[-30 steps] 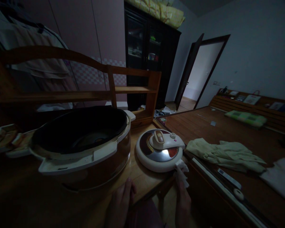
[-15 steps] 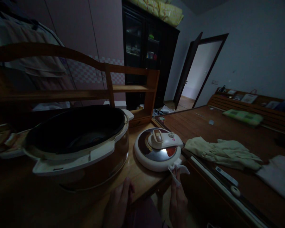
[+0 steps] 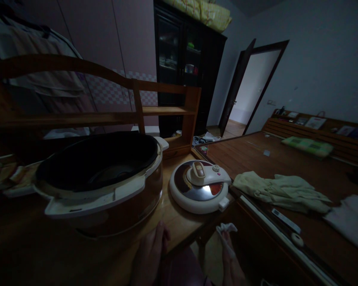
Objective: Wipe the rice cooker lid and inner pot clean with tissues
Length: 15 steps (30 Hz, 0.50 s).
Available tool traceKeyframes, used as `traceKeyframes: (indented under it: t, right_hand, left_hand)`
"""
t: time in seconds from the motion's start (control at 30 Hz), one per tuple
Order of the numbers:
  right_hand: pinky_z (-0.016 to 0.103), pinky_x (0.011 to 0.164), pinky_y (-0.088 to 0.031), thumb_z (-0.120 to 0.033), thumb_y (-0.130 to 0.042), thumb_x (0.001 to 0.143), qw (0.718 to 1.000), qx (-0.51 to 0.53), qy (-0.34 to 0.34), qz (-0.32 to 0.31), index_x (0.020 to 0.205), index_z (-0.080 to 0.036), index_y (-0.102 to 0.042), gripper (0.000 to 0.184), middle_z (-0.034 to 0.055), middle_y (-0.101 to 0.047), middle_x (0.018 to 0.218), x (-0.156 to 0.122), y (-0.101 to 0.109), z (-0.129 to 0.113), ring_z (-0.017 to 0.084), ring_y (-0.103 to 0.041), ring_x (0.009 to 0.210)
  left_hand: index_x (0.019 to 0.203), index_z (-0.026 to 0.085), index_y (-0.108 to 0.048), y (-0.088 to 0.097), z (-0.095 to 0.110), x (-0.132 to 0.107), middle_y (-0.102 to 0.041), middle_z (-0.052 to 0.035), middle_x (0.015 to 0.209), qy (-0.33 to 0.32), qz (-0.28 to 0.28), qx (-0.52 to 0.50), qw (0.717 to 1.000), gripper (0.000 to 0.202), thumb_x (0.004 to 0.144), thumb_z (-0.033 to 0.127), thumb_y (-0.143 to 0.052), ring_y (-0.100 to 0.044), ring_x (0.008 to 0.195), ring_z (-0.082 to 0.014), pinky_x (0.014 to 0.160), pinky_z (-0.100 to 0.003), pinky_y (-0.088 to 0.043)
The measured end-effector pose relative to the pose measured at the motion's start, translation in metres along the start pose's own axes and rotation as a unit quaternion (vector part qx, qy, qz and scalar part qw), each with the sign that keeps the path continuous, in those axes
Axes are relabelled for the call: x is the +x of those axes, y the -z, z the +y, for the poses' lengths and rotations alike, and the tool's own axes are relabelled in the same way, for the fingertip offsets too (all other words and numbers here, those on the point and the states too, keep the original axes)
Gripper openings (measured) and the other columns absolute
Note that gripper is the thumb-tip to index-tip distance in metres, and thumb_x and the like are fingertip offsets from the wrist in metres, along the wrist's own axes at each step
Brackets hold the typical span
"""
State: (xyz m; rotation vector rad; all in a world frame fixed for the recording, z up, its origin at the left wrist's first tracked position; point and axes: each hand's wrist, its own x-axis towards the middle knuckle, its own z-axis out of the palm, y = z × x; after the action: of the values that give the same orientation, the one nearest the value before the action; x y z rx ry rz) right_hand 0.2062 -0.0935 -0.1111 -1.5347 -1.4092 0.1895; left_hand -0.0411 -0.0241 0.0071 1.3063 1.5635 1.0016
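A dim room surrounds the wooden counter (image 3: pixel 181 228) I'm watching remotely. On it I see the open cooker (image 3: pixel 107 200) and, just right of it, the lid (image 3: pixel 199 186). My left hand (image 3: pixel 151 251) is curled by the near edge; I can't tell whether it grips anything. My right hand (image 3: pixel 230 256), apart from the lid, pinches a white tissue (image 3: pixel 226 228).

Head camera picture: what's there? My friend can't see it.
A right hand holds a white cloth or tissue near a round cooker lid on a wooden table. The left hand is by the table's edge, near a big open cooker.
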Motion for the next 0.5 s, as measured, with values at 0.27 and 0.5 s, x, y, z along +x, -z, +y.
traceKeyframes:
  t: [0.27,0.5]
  right_hand:
    - [0.049,0.121,-0.018,-0.041,-0.030,0.101,0.990,-0.002,-0.024,0.142,0.148,-0.023,-0.039,0.051,-0.0009,-0.039,0.152,0.088,0.071,-0.005,0.028,-0.024,0.146]
    - [0.046,0.118,-0.029,-0.027,-0.034,0.101,0.987,-0.033,0.144,-0.057,0.145,-0.028,-0.044,0.045,0.0006,-0.031,0.157,0.154,0.033,-0.087,0.024,-0.034,0.142]
  left_hand:
    - [0.066,0.021,-0.059,0.000,-0.005,0.001,-0.057,-0.0014,0.060,-0.010,-0.022,-0.010,1.000,0.065,0.088,0.072,-0.026,-0.055,0.060,-0.0188,0.062,-0.029,-0.042]
    - [0.063,0.022,-0.060,0.001,0.003,0.000,-0.062,-0.0051,0.062,-0.021,0.024,0.007,0.999,0.069,0.083,0.078,-0.026,-0.059,0.063,-0.0208,0.064,-0.031,-0.046]
